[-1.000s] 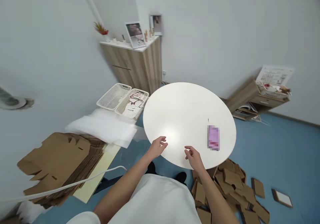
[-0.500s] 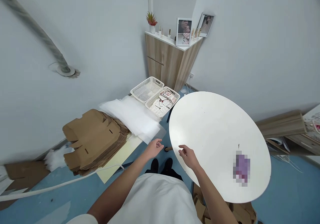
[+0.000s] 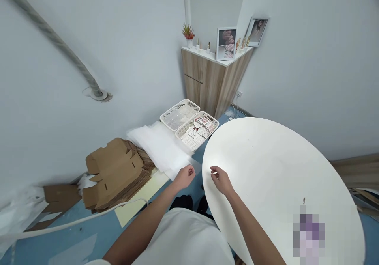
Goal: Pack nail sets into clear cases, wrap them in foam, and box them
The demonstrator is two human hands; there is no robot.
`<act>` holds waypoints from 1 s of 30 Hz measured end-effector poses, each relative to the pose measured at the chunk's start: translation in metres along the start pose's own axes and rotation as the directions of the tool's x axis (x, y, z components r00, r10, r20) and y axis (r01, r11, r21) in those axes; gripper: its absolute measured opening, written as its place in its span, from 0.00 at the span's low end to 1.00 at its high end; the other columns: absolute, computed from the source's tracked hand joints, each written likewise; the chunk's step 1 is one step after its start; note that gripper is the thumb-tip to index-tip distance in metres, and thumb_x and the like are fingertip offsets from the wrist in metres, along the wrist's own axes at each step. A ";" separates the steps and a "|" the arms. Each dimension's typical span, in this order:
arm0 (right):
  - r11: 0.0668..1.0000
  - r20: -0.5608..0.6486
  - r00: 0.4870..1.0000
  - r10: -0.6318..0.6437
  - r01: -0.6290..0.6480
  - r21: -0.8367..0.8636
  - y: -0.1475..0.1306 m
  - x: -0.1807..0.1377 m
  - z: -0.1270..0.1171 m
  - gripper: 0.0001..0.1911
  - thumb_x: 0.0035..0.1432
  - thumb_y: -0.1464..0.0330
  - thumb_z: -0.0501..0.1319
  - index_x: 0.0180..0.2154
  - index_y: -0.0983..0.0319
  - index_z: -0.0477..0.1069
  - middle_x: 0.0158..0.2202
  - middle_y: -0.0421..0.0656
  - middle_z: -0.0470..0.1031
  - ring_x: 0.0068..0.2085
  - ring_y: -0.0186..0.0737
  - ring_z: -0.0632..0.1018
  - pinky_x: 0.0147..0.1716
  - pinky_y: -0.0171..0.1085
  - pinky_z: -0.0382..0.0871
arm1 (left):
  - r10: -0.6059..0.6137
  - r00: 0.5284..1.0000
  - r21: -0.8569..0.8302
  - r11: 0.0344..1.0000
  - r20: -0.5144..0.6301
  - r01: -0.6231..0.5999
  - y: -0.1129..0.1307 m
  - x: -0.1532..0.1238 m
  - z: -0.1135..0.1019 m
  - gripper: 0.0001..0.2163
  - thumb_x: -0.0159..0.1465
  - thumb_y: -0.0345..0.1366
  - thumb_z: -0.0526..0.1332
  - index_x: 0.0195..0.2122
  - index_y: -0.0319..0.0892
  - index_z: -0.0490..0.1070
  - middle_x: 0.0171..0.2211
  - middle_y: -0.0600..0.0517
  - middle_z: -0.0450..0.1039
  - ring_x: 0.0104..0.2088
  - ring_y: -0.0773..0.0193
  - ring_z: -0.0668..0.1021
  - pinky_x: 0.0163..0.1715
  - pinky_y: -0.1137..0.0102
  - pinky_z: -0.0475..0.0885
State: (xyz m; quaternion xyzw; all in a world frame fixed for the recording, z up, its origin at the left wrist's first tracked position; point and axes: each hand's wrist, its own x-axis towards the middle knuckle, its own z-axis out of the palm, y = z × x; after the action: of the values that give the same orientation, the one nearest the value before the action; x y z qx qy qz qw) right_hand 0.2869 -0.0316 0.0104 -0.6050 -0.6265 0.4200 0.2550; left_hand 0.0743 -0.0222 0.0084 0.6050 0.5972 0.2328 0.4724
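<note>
My left hand (image 3: 186,176) hovers beside the near edge of a stack of white foam sheets (image 3: 161,148), its fingers curled in with nothing seen in them. Over the left rim of the white round table (image 3: 266,158) hangs my right hand (image 3: 221,180), fingers loosely bent with a gap by the thumb, holding nothing. Left of the foam sheets lies a pile of flat brown cardboard boxes (image 3: 118,172). Beyond the sheets stand a white basket (image 3: 196,146) of printed cards (image 3: 197,133) and another white basket (image 3: 180,114) with clear, flat contents.
A pixelated purple patch (image 3: 309,233) covers something on the table's right side. A wooden corner cabinet (image 3: 204,79) bears a potted plant (image 3: 188,35), photo frames (image 3: 226,44) and small bottles. A white cable (image 3: 89,217) crosses at the lower left.
The view has shifted, so the table looks larger and nearer, and the baskets and boxes sit further right and lower. My left fingers have curled in more.
</note>
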 end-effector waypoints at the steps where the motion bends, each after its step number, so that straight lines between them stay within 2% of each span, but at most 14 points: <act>1: 1.000 0.014 1.000 -0.009 0.009 -0.010 0.000 0.008 -0.002 0.17 0.53 0.65 0.51 0.44 0.59 0.66 0.38 0.43 0.72 0.31 0.35 0.73 0.35 0.39 0.69 | 0.008 1.000 -0.019 1.000 -0.013 -0.008 0.004 0.006 0.000 0.04 0.55 0.36 0.56 0.29 0.42 0.66 0.25 0.54 0.67 0.25 0.68 0.69 0.26 0.72 0.65; 4: 0.997 -0.008 0.999 -0.051 0.051 -0.059 -0.001 0.037 -0.006 0.16 0.52 0.66 0.52 0.44 0.60 0.67 0.39 0.44 0.72 0.35 0.37 0.74 0.38 0.41 0.69 | 0.023 0.999 -0.058 0.998 -0.049 -0.026 0.015 0.029 -0.008 0.08 0.54 0.38 0.57 0.35 0.42 0.68 0.30 0.51 0.70 0.30 0.65 0.73 0.30 0.70 0.68; 8: 0.991 -0.161 0.985 -0.068 0.049 -0.122 -0.007 0.086 -0.011 0.16 0.52 0.66 0.52 0.43 0.61 0.67 0.43 0.46 0.71 0.44 0.43 0.72 0.43 0.45 0.66 | 0.018 0.992 -0.006 1.000 -0.128 -0.018 0.025 0.081 -0.031 0.11 0.54 0.39 0.59 0.37 0.42 0.68 0.37 0.49 0.71 0.35 0.63 0.74 0.34 0.68 0.70; 13: 0.990 -0.217 0.976 0.009 -0.039 -0.136 -0.020 0.153 -0.012 0.19 0.50 0.68 0.54 0.46 0.61 0.64 0.44 0.46 0.70 0.41 0.41 0.73 0.41 0.43 0.68 | 0.039 0.992 0.085 0.996 -0.124 -0.029 0.029 0.169 -0.054 0.14 0.54 0.39 0.59 0.41 0.41 0.68 0.44 0.46 0.69 0.39 0.62 0.74 0.39 0.67 0.69; 17: 0.980 -0.204 0.974 0.100 -0.132 -0.146 -0.024 0.204 -0.011 0.22 0.47 0.68 0.57 0.47 0.61 0.63 0.44 0.46 0.70 0.38 0.39 0.73 0.38 0.40 0.69 | 0.004 0.996 0.068 0.998 -0.088 0.002 0.029 0.238 -0.055 0.18 0.55 0.37 0.59 0.46 0.40 0.66 0.47 0.44 0.68 0.42 0.59 0.73 0.45 0.66 0.66; 20: 0.969 -0.205 0.965 0.166 -0.198 -0.150 -0.020 0.239 -0.010 0.24 0.45 0.67 0.59 0.47 0.60 0.63 0.39 0.44 0.72 0.36 0.38 0.73 0.38 0.40 0.69 | -0.040 0.997 0.011 0.999 -0.070 0.040 0.024 0.278 -0.051 0.21 0.55 0.35 0.58 0.51 0.40 0.62 0.50 0.44 0.66 0.45 0.59 0.72 0.46 0.65 0.65; 24: 0.961 -0.232 0.944 0.235 -0.262 -0.092 -0.011 0.277 -0.004 0.26 0.42 0.67 0.62 0.46 0.60 0.63 0.35 0.43 0.72 0.34 0.40 0.73 0.36 0.42 0.68 | -0.063 0.996 -0.054 0.997 -0.061 0.060 0.017 0.312 -0.048 0.22 0.54 0.33 0.60 0.51 0.40 0.62 0.50 0.44 0.66 0.49 0.57 0.70 0.48 0.65 0.63; 30: 0.976 -0.267 0.942 0.205 -0.216 -0.014 -0.001 0.309 0.008 0.29 0.38 0.66 0.64 0.46 0.61 0.62 0.39 0.44 0.70 0.32 0.40 0.72 0.35 0.43 0.67 | -0.027 0.996 -0.171 0.985 -0.082 0.013 0.007 0.335 -0.043 0.20 0.51 0.29 0.63 0.46 0.39 0.65 0.44 0.44 0.70 0.45 0.56 0.72 0.46 0.63 0.64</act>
State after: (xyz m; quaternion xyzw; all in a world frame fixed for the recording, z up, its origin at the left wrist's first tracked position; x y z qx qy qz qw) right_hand 0.2373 0.2669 -0.0517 -0.7243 -0.5277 0.3468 0.2769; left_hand 0.1008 0.3075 -0.0613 0.5462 0.6006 0.3033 0.4990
